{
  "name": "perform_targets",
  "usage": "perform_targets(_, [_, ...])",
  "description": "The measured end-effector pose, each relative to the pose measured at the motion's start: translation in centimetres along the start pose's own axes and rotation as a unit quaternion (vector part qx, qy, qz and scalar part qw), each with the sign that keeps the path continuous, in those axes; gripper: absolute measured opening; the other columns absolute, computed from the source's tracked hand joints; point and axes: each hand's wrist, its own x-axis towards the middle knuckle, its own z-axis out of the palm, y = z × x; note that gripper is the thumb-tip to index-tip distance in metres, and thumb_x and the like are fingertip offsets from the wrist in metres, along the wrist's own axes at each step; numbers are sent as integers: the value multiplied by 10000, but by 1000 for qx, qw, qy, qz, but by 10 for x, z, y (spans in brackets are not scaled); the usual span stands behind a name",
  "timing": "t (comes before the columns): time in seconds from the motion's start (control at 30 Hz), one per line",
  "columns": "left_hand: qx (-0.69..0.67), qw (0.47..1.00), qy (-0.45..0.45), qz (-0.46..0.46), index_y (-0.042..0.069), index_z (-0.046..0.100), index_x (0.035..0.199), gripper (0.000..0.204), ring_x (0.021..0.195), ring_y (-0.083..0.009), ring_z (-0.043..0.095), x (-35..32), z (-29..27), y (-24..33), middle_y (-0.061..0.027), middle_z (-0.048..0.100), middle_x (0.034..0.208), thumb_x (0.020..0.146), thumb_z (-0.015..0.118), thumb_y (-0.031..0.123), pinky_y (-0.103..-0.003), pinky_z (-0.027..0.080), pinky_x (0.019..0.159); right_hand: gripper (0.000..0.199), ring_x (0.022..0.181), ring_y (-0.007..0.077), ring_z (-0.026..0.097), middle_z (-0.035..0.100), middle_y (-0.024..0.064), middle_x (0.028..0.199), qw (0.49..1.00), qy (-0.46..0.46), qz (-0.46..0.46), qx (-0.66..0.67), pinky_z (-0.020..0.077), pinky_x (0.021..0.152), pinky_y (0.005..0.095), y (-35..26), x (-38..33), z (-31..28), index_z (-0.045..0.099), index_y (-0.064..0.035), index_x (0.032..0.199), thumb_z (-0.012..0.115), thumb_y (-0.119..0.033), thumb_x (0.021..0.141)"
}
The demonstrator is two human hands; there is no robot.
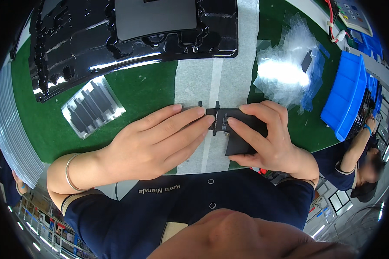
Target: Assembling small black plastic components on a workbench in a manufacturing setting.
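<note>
A flat black rectangular battery-like pack (240, 143) lies tilted over the pale strip of the bench. My right hand (274, 136) grips it, thumb at its near edge and fingers over its top and far edge. At the pack's left end is a narrow black strip with small tabs (216, 115), carrying a small printed label. My left hand (153, 140) is closed over the left part of this strip, fingertips pressed together beside the pack. Its thumb and whatever lies beneath the fingers are hidden.
A glossy black moulded tray (78, 39) with a dark flat panel (155, 21) stands at the back. Left lies a clear sheet of black strips (93, 108). On the right are heaped clear films (285, 77) and a blue bin (343, 97); a co-worker (354, 159) sits beyond.
</note>
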Motion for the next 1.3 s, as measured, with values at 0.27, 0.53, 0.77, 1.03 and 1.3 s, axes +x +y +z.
perform_targets(0.27, [2,1000,4,0,10,627,1042,416,1147,-267,514,0,1,0,-121,557,1220,678,618,210,-402,414,966,687,1007,316,445,480,134,1184,1000,3,-4,1,398,827,410,1,-1,1,607,-91,1147,773,-275,506])
perform_targets(0.53, [5,1000,3,2,12,627,1040,401,1144,-268,515,0,1,0,-119,557,1216,690,611,209,-402,420,962,674,1003,314,449,482,134,1181,1000,3,-6,-3,403,819,407,1,0,1,611,-84,1141,766,-278,514])
perform_targets(0.77, [-2,1000,1,-1,13,621,1048,412,1148,-267,513,0,2,1,-122,554,1222,687,612,211,-403,416,966,665,1007,315,445,482,139,1181,1000,-3,-4,6,402,825,408,1,0,-1,614,-78,1136,760,-285,521])
perform_targets(1.03, [-4,1000,0,-4,11,615,1056,427,1155,-266,510,-1,1,0,-124,556,1221,678,618,211,-405,398,982,661,1014,320,439,483,143,1177,1000,-7,-6,11,401,833,411,1,1,-2,612,-69,1137,749,-298,533])
perform_targets(1.3, [-7,1000,0,-4,9,617,1048,423,1164,-266,506,-1,1,1,-124,554,1220,675,621,208,-405,384,996,677,996,326,439,475,161,1156,999,-19,-10,45,391,840,425,4,3,-8,614,-52,1130,747,-307,517])
